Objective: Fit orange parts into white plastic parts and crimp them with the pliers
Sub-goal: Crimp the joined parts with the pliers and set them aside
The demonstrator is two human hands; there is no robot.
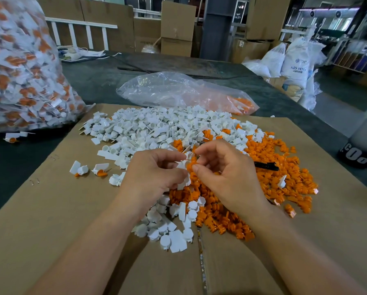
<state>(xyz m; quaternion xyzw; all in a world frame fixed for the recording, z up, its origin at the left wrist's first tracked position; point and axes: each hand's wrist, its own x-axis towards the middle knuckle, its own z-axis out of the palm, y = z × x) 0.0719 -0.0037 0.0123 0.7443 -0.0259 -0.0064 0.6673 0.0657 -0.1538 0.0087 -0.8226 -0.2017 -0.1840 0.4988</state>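
Over cardboard [50,209], left grip [150,173] pinches white part [181,165], right grip [227,173] orange part [190,167].

Bare cardboard [50,209] left; part piles [148,128] ahead; bottle [361,141] far right.

A white part [183,165] and an orange part [190,167] meet between the left hand [154,173] and the right hand [227,177]. Beyond the left hand lies a white heap [148,128]. To the right of the right hand is a bright orange heap [284,184], crossed by a black pliers handle [265,166]. Under the hands is plain brown cardboard [50,209] on a dark grey-green table [93,77].
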